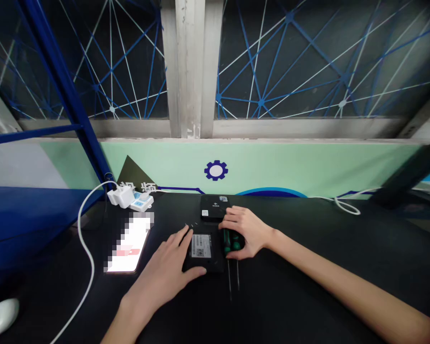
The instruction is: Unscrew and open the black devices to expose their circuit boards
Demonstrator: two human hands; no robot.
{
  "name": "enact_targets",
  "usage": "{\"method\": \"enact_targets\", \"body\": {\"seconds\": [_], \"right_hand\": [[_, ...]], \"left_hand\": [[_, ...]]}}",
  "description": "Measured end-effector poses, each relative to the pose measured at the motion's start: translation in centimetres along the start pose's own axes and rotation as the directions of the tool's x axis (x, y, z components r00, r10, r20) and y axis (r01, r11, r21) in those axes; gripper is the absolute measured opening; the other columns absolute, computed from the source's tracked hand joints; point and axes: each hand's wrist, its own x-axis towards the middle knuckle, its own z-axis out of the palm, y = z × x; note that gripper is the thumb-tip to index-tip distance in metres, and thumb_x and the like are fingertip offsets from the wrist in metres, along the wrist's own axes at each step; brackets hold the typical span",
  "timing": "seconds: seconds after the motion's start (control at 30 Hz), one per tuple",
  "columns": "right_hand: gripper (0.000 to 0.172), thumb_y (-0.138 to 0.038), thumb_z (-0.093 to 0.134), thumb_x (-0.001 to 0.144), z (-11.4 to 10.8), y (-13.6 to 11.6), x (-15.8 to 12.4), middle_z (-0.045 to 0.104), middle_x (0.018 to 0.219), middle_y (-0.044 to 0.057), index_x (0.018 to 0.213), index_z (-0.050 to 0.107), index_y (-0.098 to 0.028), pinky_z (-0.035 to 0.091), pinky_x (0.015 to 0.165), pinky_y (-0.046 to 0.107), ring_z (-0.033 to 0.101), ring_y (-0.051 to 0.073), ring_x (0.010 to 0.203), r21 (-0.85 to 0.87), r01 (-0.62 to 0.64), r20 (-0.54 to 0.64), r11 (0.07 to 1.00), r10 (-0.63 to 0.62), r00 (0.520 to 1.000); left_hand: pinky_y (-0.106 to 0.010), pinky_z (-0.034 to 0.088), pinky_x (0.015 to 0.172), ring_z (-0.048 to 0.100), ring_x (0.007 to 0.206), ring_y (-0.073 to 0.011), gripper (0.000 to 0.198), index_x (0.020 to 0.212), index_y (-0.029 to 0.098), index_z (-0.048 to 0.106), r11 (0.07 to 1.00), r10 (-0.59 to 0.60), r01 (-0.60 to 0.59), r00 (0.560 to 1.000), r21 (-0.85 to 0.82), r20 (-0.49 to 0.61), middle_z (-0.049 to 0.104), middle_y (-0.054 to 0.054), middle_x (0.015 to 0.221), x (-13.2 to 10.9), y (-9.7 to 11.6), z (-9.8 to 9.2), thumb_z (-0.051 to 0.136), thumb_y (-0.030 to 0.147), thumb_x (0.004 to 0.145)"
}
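Note:
My left hand (165, 267) lies with its fingers stretched out over the left edge of a flat black device (215, 265), which has a white printed label (201, 246). Its thumb rests near the device's front edge. Just right of the device, my right hand (249, 229) curls round the green-and-black handles of two screwdrivers (227, 241). Their thin shafts point toward me along the desk. Behind them is a black box (212, 206) with a small white sticker, close to my right fingertips. A few tiny screws (191, 224) lie between the box and my left fingers.
A lit phone (131, 243) lies to the left. Behind it stands a white power strip (142, 202) with a plugged-in charger (122, 196), whose white cable (89, 253) runs down the left side. Another white cable (346, 208) loops at the back right, along the wall.

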Motion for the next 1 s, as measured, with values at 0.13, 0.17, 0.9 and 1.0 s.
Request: {"method": "enact_targets", "body": {"seconds": [0.13, 0.17, 0.9, 1.0], "right_hand": [[0.047, -0.051, 0.067, 0.067, 0.2, 0.0, -0.2, 0.064, 0.082, 0.006, 0.101, 0.064, -0.018, 0.042, 0.070, 0.035, 0.054, 0.022, 0.074, 0.127, -0.030, -0.061, 0.991, 0.038, 0.997], [0.048, -0.048, 0.067, 0.068, 0.2, 0.0, -0.3, 0.064, 0.085, 0.006, 0.105, 0.063, -0.018, 0.044, 0.071, 0.035, 0.055, 0.022, 0.075, 0.180, -0.048, -0.091, 0.983, 0.065, 0.994], [0.047, -0.024, 0.089, 0.060, 0.1, -0.3, 2.2, 0.064, 0.067, -0.003, 0.098, 0.064, -0.015, 0.037, 0.044, 0.020, 0.047, 0.006, 0.046, 0.999, 0.036, -0.019, 0.008, 0.949, 0.314], [0.041, -0.031, 0.086, 0.065, 0.3, -0.1, 2.2, 0.068, 0.073, 0.001, 0.095, 0.063, -0.014, 0.041, 0.045, 0.021, 0.050, 0.008, 0.049, 1.000, 0.009, -0.019, 0.017, 0.943, 0.331]], "left_hand": [[-0.052, 0.025, 0.119, 0.016, 0.150, -0.0361, 0.087, 0.158, 0.025, 0.018, 1.000, -0.014, 0.014, 1.000, -0.002, -0.012, 0.013, -0.003, 0.165, 0.0, 0.0, -0.1, 0.053, 0.064, 0.088], [-0.053, 0.024, 0.119, 0.015, 0.150, -0.0365, 0.088, 0.158, 0.025, 0.018, 1.000, -0.023, 0.023, 1.000, 0.000, -0.012, 0.013, -0.003, 0.165, 0.0, -0.1, -0.1, 0.053, 0.065, 0.087], [-0.054, 0.025, 0.119, 0.021, 0.148, -0.0362, 0.088, 0.158, 0.027, 0.018, 1.000, -0.014, 0.014, 0.999, 0.019, -0.030, 0.016, -0.002, 0.164, 0.3, -0.4, 0.2, 0.053, 0.066, 0.087], [-0.054, 0.025, 0.119, 0.020, 0.149, -0.0357, 0.088, 0.158, 0.028, 0.016, 1.000, -0.007, 0.007, 0.999, 0.018, -0.033, 0.014, -0.001, 0.164, 0.4, -0.6, 0.3, 0.051, 0.068, 0.087]]}}
